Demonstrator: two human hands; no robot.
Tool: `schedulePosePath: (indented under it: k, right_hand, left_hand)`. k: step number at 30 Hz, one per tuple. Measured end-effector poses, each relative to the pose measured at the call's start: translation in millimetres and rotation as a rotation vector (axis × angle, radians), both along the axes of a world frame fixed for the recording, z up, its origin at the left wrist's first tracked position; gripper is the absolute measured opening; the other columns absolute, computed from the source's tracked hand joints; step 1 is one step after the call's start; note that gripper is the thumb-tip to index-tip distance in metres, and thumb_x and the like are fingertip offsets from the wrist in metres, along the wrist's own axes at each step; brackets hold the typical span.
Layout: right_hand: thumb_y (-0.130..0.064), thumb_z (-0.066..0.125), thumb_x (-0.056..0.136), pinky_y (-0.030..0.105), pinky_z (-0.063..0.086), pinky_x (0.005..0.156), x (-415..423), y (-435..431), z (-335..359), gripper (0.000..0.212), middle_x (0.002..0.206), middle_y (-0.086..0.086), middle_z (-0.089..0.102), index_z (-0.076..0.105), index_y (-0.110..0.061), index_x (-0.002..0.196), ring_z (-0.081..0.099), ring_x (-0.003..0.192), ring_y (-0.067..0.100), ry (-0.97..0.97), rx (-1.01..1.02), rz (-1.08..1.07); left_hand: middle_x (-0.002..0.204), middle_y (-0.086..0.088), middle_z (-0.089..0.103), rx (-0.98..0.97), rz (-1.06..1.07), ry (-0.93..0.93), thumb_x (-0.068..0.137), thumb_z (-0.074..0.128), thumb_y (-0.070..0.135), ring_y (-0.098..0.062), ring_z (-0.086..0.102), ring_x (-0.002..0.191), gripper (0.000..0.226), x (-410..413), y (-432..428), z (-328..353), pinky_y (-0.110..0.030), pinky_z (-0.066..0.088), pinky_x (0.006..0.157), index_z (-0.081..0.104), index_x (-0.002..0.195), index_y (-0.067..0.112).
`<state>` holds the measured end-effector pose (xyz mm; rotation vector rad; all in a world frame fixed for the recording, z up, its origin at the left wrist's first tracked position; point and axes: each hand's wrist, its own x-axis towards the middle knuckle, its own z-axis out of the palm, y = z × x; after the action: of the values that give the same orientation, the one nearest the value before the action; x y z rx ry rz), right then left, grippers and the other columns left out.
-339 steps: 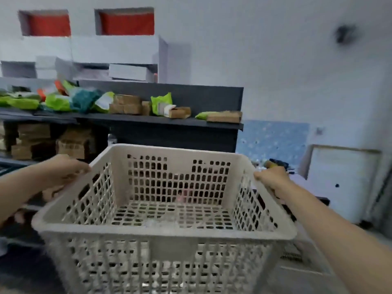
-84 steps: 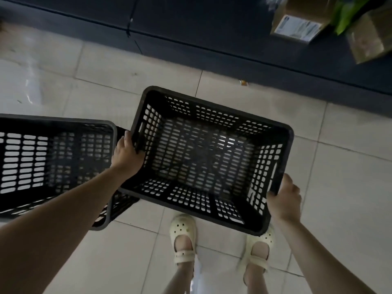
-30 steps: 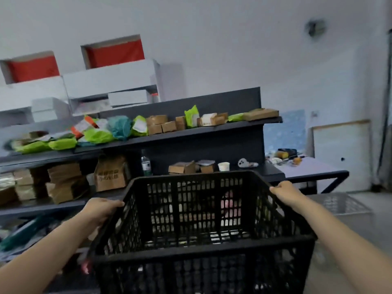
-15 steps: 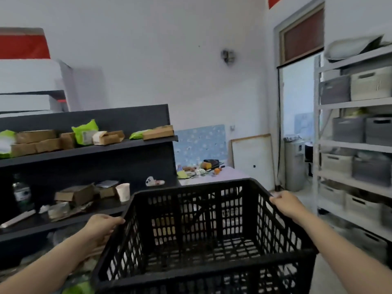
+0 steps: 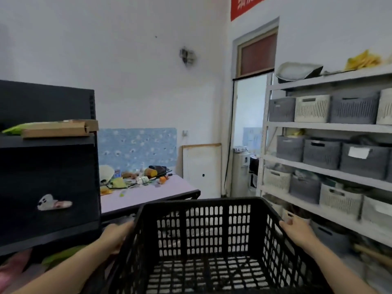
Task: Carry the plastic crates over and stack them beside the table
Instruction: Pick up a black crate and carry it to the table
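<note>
Head view, lower centre: left hand point(image 5: 115, 236) and right hand point(image 5: 297, 231) clasp opposite rims of the black crate point(image 5: 201, 202), likely to carry it level toward the table point(image 5: 148, 194).

White walls point(image 5: 137, 81); grey shelving point(image 5: 326, 126); doorway point(image 5: 250, 128)

Storeroom — shelves point(image 5: 326, 126) of bins point(image 5: 321, 154), cluttered table point(image 5: 148, 194)

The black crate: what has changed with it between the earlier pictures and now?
The black crate was lifted from the floor, beside another black one, and carried past the dark shelving toward the table; the light rack of bins has come into view on the right. A white crate was carried before it. Unchanged: the left hand and right hand still grip its side rims.
</note>
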<state>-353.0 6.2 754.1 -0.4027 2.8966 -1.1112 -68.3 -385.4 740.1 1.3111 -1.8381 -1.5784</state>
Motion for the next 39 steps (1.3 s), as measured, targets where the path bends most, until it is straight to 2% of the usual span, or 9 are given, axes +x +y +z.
schedulePosePath:
  k: [6,9,12,14,19,24,27,33,39]
  right_hand:
    - [-0.023,0.056,0.094,0.032,0.033,0.061,-87.4,-59.2,-2.1,0.032,0.059,0.006,0.047,0.052,-0.01,0.065,0.052,0.067,0.024,-0.117,0.005,-0.132]
    - [-0.024,0.056,0.094,0.031,0.029,0.056,-130.6,-90.0,0.8,0.046,0.055,0.008,0.04,0.037,-0.015,0.053,0.048,0.059,0.023,-0.132,0.009,-0.181]
    - [-0.024,0.058,0.094,0.031,0.032,0.059,-173.2,-117.0,-7.6,0.048,0.05,0.006,0.044,0.047,-0.013,0.049,0.048,0.055,0.024,-0.18,-0.012,-0.216]
    - [-0.025,0.057,0.094,0.034,0.038,0.062,-203.4,-135.7,-13.6,0.04,0.055,0.007,0.051,0.062,-0.007,0.059,0.049,0.056,0.021,-0.172,-0.044,-0.207]
    - [-0.027,0.061,0.091,0.036,0.045,0.069,-305.9,-181.5,-42.3,0.043,0.072,0.022,0.069,0.064,0.005,0.063,0.064,0.073,0.035,-0.221,-0.132,-0.169]
    - [-0.015,0.062,0.091,0.033,0.043,0.062,-406.6,-223.7,-69.0,0.024,0.077,0.016,0.066,0.067,0.008,0.088,0.061,0.072,0.029,-0.396,-0.125,-0.043]
    - [-0.015,0.063,0.088,0.032,0.042,0.06,-454.1,-254.5,-77.9,0.024,0.084,0.017,0.068,0.065,0.007,0.099,0.062,0.075,0.03,-0.489,-0.1,-0.015]
    - [-0.007,0.058,0.088,0.03,0.036,0.053,-532.6,-334.7,-97.1,0.016,0.065,0.017,0.062,0.064,0.003,0.076,0.054,0.058,0.029,-0.424,-0.145,0.04]
    - [-0.01,0.06,0.082,0.033,0.046,0.063,-603.1,-420.8,-145.0,0.017,0.084,0.021,0.066,0.065,0.0,0.094,0.06,0.075,0.032,-0.492,-0.194,-0.003]
  left_hand:
    - [0.094,-0.007,0.066,-0.137,-0.139,-0.084,0.066,0.05,0.061,-0.025,0.062,0.086,0.062,-145.0,-98.9,-24.8,-0.033,0.049,0.077,0.064,0.089,0.005]
    - [0.088,-0.011,0.069,-0.146,-0.118,-0.081,0.086,0.049,0.046,-0.027,0.063,0.081,0.044,-184.6,-106.1,-0.2,-0.032,0.045,0.07,0.065,0.08,0.005]
    - [0.08,-0.017,0.069,-0.129,-0.102,-0.074,0.087,0.052,0.038,-0.031,0.065,0.075,0.04,-232.0,-130.6,-7.0,-0.032,0.041,0.062,0.064,0.07,0.004]
    - [0.074,-0.017,0.067,-0.141,-0.081,-0.073,0.085,0.054,0.036,-0.032,0.064,0.073,0.037,-260.4,-148.1,-15.4,-0.032,0.04,0.062,0.061,0.066,0.006]
    - [0.074,-0.017,0.066,-0.137,-0.039,-0.115,0.083,0.053,0.034,-0.032,0.063,0.072,0.033,-334.5,-181.9,-27.1,-0.032,0.038,0.061,0.057,0.064,0.007]
    - [0.035,0.002,0.037,-0.137,0.108,-0.096,0.085,0.055,0.026,-0.022,0.04,0.043,0.043,-399.5,-200.1,-40.9,-0.031,0.026,0.053,0.036,0.048,0.016]
    - [0.033,0.005,0.035,-0.115,0.163,-0.1,0.086,0.055,0.028,-0.018,0.037,0.04,0.044,-429.4,-212.3,-55.0,-0.03,0.025,0.051,0.035,0.049,0.018]
    - [0.046,-0.001,0.044,-0.132,0.22,-0.107,0.084,0.058,0.027,-0.02,0.041,0.048,0.038,-478.2,-263.5,-92.6,-0.031,0.029,0.054,0.044,0.052,0.015]
    - [0.057,-0.005,0.041,-0.035,0.269,-0.067,0.087,0.054,0.025,-0.02,0.039,0.052,0.027,-522.5,-322.6,-152.6,-0.031,0.029,0.056,0.046,0.064,0.013]
